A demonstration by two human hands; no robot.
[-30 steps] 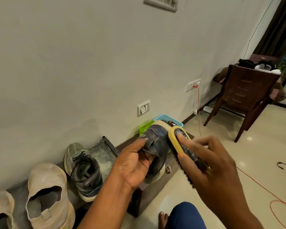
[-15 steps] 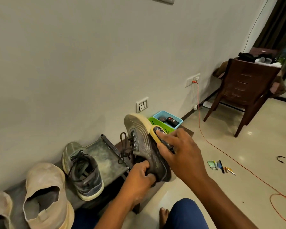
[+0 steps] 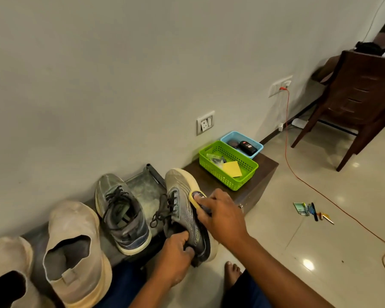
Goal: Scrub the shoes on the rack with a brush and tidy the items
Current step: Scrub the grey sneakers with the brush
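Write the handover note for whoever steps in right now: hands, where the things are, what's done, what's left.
Left hand: grips the heel of the grey mesh laced sneaker, held up beside the dark wooden shoe rack.
Right hand: holds the yellow-rimmed scrub brush against that sneaker's side.
On the rack: matching grey sneaker, two beige slip-on shoes, green plastic basket, blue plastic basket.
Done: nothing plainly finished; all shoes look dusty.
Left: finish this sneaker, scrub the others, tidy the small items on the floor.
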